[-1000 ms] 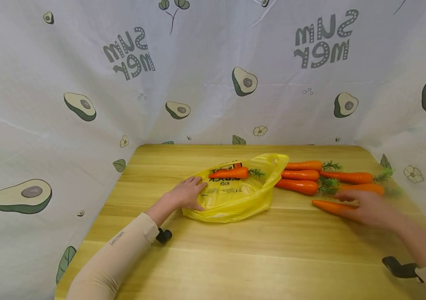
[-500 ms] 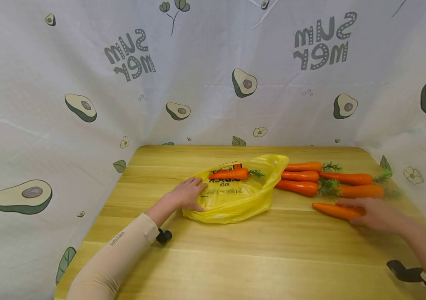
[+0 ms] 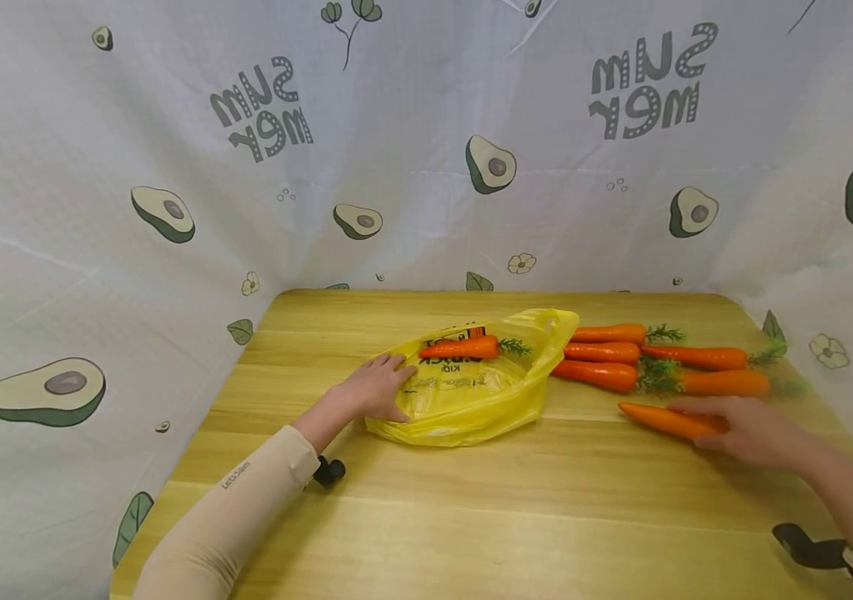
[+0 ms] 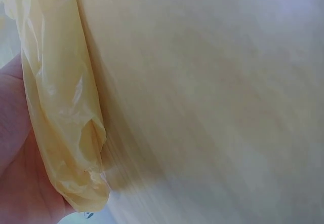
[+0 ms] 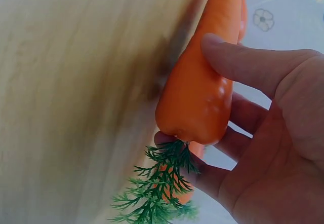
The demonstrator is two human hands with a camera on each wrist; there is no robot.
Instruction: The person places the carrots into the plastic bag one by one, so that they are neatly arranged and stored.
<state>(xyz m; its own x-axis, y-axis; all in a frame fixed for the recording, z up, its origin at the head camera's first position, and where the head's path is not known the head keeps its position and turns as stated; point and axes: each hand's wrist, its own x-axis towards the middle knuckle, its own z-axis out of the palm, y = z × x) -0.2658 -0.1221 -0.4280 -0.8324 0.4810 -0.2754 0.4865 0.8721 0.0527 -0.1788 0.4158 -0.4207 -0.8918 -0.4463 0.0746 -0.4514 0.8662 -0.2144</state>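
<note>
In the head view my right hand (image 3: 760, 429) grips an orange carrot (image 3: 669, 420) near its thick end, tip toward the left. The right wrist view shows the thumb across that carrot (image 5: 195, 97), fingers behind it and green feathery leaves (image 5: 159, 183) hanging below. A yellow plastic bag (image 3: 464, 427) lies at mid-table, its mouth spread wide. My left hand (image 3: 375, 388) rests at the bag's left rim with fingers apart; the left wrist view has bag plastic (image 4: 63, 97) in front of the palm. One carrot (image 3: 464, 347) with a green top lies in the bag.
To the right of the bag lie several carrots (image 3: 599, 375) with green tops, some tips hidden behind the bag's edge. Another carrot (image 3: 726, 383) is just behind my right hand. The wooden table (image 3: 471, 517) meets a white avocado-print curtain (image 3: 426, 167) at the back and sides.
The right hand shifts slightly with the carrot, first down and then a little up and left. The left hand and the bag stay in place.
</note>
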